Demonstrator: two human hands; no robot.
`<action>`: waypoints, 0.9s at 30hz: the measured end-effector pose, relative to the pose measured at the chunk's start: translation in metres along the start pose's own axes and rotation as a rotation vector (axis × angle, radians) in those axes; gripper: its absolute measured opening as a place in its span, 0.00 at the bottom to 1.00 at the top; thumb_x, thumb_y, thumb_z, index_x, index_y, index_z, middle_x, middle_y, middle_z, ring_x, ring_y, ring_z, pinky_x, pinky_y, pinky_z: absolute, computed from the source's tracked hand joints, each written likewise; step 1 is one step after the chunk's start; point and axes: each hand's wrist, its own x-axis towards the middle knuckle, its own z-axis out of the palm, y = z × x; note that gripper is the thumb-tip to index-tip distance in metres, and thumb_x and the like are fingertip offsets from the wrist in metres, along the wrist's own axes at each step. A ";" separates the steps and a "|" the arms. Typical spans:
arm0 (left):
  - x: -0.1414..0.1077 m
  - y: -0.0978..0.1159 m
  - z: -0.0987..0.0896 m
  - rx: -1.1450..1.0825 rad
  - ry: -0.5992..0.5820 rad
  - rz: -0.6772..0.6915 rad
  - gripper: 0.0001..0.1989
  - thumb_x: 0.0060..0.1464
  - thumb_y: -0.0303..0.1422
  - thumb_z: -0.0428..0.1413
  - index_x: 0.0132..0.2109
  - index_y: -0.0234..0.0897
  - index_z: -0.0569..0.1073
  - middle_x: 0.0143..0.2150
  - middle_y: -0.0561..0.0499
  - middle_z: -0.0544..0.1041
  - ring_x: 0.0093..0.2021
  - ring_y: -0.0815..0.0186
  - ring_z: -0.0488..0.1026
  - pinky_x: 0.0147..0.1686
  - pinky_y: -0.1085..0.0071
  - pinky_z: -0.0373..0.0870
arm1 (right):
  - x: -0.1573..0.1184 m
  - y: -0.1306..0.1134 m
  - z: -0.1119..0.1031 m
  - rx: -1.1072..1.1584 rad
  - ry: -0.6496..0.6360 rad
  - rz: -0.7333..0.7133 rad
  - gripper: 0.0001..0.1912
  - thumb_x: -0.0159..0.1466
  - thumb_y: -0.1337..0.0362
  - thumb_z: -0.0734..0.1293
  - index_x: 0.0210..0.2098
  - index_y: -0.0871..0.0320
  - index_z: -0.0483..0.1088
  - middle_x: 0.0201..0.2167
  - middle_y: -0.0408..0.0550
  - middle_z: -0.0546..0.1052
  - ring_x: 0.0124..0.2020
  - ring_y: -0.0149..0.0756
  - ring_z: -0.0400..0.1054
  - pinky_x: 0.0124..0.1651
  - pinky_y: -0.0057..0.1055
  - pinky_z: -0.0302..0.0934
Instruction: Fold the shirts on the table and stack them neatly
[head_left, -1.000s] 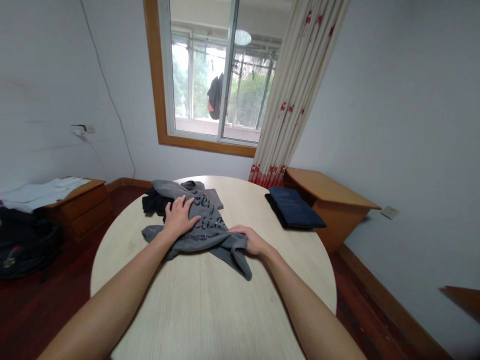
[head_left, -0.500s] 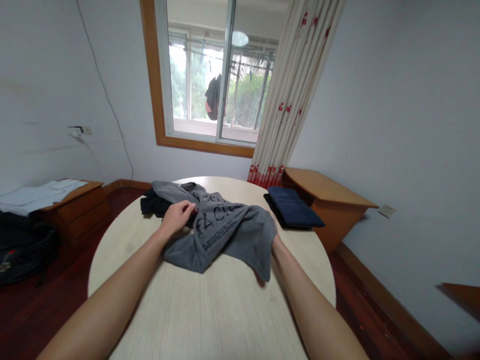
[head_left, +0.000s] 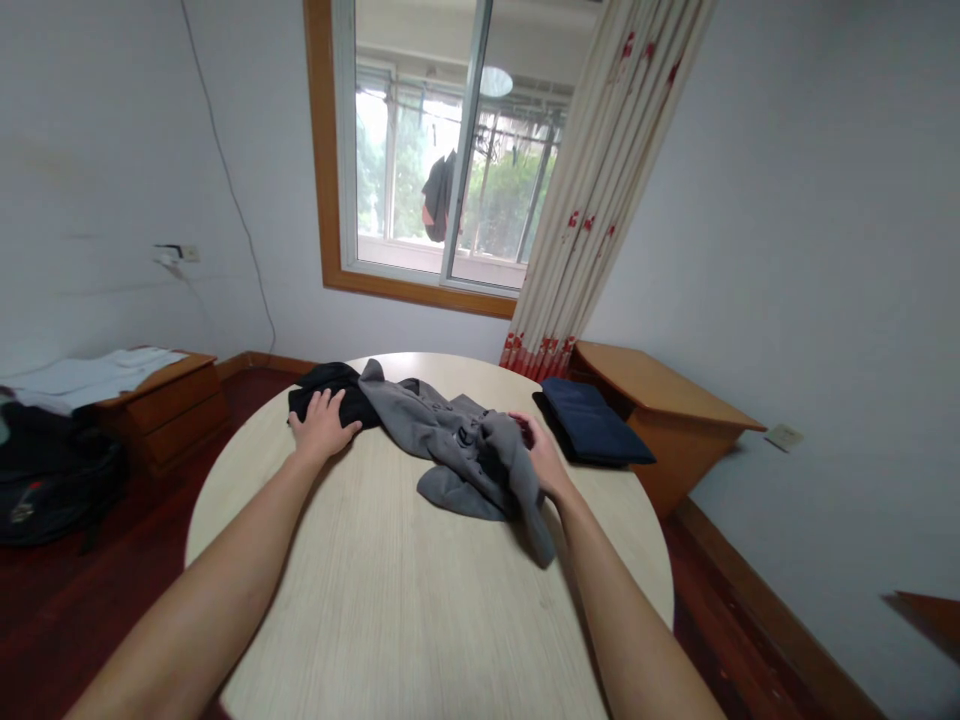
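My left hand (head_left: 322,430) lies with spread fingers on a crumpled black garment (head_left: 330,380) at the far left of the round table. The grey shirt (head_left: 442,430) stretches from beside that garment toward the right, bunched up, with its printed lettering mostly folded out of sight. My right hand (head_left: 546,458) grips the shirt's right end, and a flap of cloth hangs down in front of it. Some of the right fingers are hidden behind the fabric.
Folded dark blue and black clothes (head_left: 592,420) lie at the table's right edge. The pale round table (head_left: 375,600) stands near a wooden desk (head_left: 660,385), with a curtain (head_left: 600,200) behind. At left are a small drawer cabinet (head_left: 176,405) and a black backpack (head_left: 60,480).
My left hand has let go of the grey shirt and moved left onto the black garment. The shirt has been pulled right and bunched by my right hand, uncovering more black cloth.
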 end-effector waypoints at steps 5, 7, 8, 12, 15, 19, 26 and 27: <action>0.021 -0.021 0.011 -0.053 -0.008 0.042 0.30 0.63 0.42 0.50 0.68 0.34 0.60 0.73 0.39 0.51 0.73 0.49 0.40 0.64 0.44 0.56 | -0.016 0.007 0.019 -0.258 -0.260 0.036 0.48 0.52 0.48 0.76 0.66 0.57 0.59 0.66 0.61 0.61 0.66 0.53 0.56 0.67 0.52 0.49; 0.025 -0.023 0.013 -0.064 -0.016 0.067 0.29 0.63 0.40 0.50 0.67 0.33 0.62 0.72 0.38 0.53 0.73 0.49 0.41 0.64 0.48 0.56 | -0.018 0.008 0.023 -0.321 -0.296 0.044 0.44 0.54 0.48 0.74 0.65 0.58 0.61 0.63 0.62 0.65 0.64 0.54 0.59 0.66 0.53 0.51; 0.025 -0.021 0.012 -0.057 -0.009 0.066 0.28 0.63 0.39 0.50 0.67 0.33 0.63 0.72 0.38 0.53 0.73 0.49 0.42 0.65 0.48 0.56 | -0.018 0.008 0.024 -0.345 -0.304 0.035 0.41 0.55 0.48 0.74 0.63 0.58 0.63 0.60 0.62 0.68 0.61 0.54 0.62 0.65 0.53 0.53; 0.007 0.001 0.000 0.017 0.110 0.094 0.33 0.59 0.38 0.55 0.69 0.36 0.59 0.73 0.37 0.50 0.72 0.45 0.43 0.65 0.38 0.46 | -0.016 0.000 0.025 -0.367 -0.296 -0.030 0.25 0.58 0.54 0.72 0.52 0.59 0.73 0.49 0.57 0.76 0.52 0.49 0.69 0.58 0.47 0.60; -0.017 0.031 -0.014 -0.044 0.090 0.339 0.37 0.54 0.37 0.61 0.69 0.39 0.59 0.72 0.39 0.52 0.72 0.46 0.46 0.66 0.38 0.41 | -0.014 -0.004 0.023 -0.280 -0.211 -0.052 0.15 0.60 0.58 0.69 0.44 0.57 0.75 0.44 0.53 0.78 0.46 0.45 0.71 0.55 0.43 0.62; -0.048 0.070 -0.020 -0.281 -0.211 0.772 0.36 0.51 0.41 0.64 0.66 0.47 0.64 0.69 0.44 0.61 0.69 0.50 0.56 0.67 0.48 0.48 | -0.007 -0.002 0.021 0.008 0.085 0.026 0.14 0.58 0.54 0.69 0.37 0.57 0.74 0.38 0.49 0.79 0.42 0.43 0.72 0.50 0.40 0.64; -0.079 0.102 -0.009 -0.457 -0.431 0.982 0.47 0.48 0.53 0.64 0.70 0.45 0.57 0.70 0.38 0.58 0.69 0.43 0.54 0.66 0.41 0.46 | -0.004 0.022 0.031 0.461 0.472 0.368 0.19 0.53 0.56 0.69 0.42 0.57 0.71 0.40 0.49 0.80 0.40 0.41 0.74 0.43 0.37 0.70; -0.081 0.104 -0.010 -0.454 -0.440 0.989 0.49 0.47 0.54 0.65 0.71 0.45 0.55 0.71 0.38 0.56 0.70 0.43 0.52 0.66 0.40 0.44 | -0.004 0.026 0.031 0.460 0.470 0.382 0.19 0.52 0.57 0.69 0.42 0.57 0.71 0.40 0.50 0.80 0.40 0.41 0.74 0.43 0.37 0.70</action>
